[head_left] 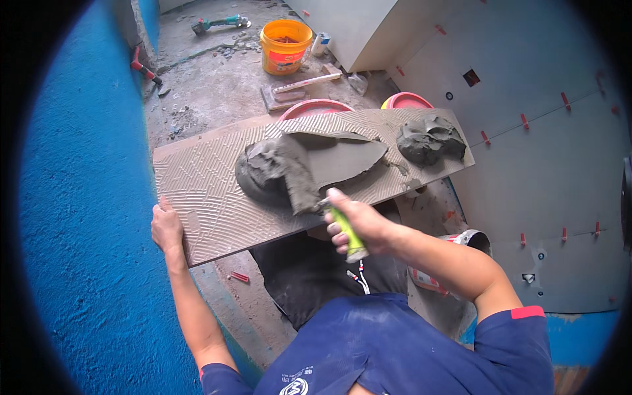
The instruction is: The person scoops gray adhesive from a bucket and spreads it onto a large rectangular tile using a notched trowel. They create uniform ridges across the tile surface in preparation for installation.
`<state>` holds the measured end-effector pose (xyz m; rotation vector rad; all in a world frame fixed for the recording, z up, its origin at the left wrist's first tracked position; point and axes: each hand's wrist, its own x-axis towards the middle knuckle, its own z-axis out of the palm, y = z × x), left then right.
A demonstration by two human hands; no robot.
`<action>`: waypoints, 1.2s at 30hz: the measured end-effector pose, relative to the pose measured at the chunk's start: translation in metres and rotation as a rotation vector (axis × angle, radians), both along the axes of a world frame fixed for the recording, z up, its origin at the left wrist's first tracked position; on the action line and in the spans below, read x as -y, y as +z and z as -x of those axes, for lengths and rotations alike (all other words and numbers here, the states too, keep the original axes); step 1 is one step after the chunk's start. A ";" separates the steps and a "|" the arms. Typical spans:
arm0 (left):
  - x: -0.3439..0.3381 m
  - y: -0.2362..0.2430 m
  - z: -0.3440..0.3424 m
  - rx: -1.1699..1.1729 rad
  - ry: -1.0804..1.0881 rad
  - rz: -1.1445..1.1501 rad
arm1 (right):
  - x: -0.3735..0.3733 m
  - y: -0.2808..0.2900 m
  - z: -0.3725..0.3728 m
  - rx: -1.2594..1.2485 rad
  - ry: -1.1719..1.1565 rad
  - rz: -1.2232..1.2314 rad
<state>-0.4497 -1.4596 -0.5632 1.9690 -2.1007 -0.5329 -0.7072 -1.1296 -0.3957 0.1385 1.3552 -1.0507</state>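
Observation:
A long tile (204, 161) lies across in front of me, its ridged back facing up. My left hand (167, 227) grips its left end, thumb on top and the other fingers along the edge. In my closed right hand (359, 224) is a trowel by its yellow-green handle (346, 230). The trowel's blade (303, 187) is coated in grey mortar and rests against a mortar heap (263, 168) left of the tile's middle. To the right of that heap mortar is spread smooth (345, 160). Another lump of mortar (431, 139) sits near the right end.
Beyond the tile stand two pinkish-red round rims (316, 107), a float (286, 95), an orange bucket (286, 46) and an angle grinder (221, 24). A blue wall (85, 184) borders the left. Grey wall tiles with red clips (525, 122) rise at right, near a tipped bucket (474, 240).

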 end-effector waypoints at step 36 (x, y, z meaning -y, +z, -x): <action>0.025 -0.029 -0.023 0.116 0.031 0.005 | -0.244 0.016 0.301 0.031 -0.270 -0.188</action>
